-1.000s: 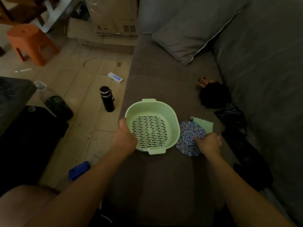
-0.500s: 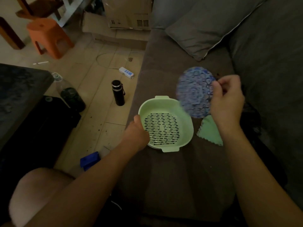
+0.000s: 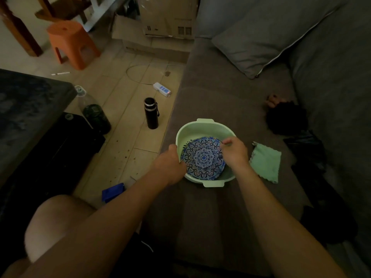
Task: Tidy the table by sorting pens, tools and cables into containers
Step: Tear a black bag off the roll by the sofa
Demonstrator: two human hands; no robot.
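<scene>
A pale green strainer basket [image 3: 202, 126] sits on the grey sofa seat near its left edge. My left hand [image 3: 170, 165] grips the basket's left rim. A round blue mandala-patterned mat [image 3: 201, 157] lies flat inside the basket, covering most of its slotted bottom. My right hand [image 3: 233, 151] rests over the mat's right edge inside the basket, fingers pinched at the mat's upper right rim. A light green cloth [image 3: 266, 162] lies on the seat just right of the basket.
Dark items [image 3: 286, 117] and black bags [image 3: 307, 149] lie along the sofa back at right, a grey pillow [image 3: 261, 41] behind. On the floor at left stand a black flask [image 3: 151, 113], a power strip [image 3: 162, 91], a bottle [image 3: 94, 113], an orange stool [image 3: 70, 42] and a blue object [image 3: 112, 192].
My right hand lifted the patterned mat off the seat, swung it up over the basket and has set it down flat inside. My left hand kept hold of the rim.
</scene>
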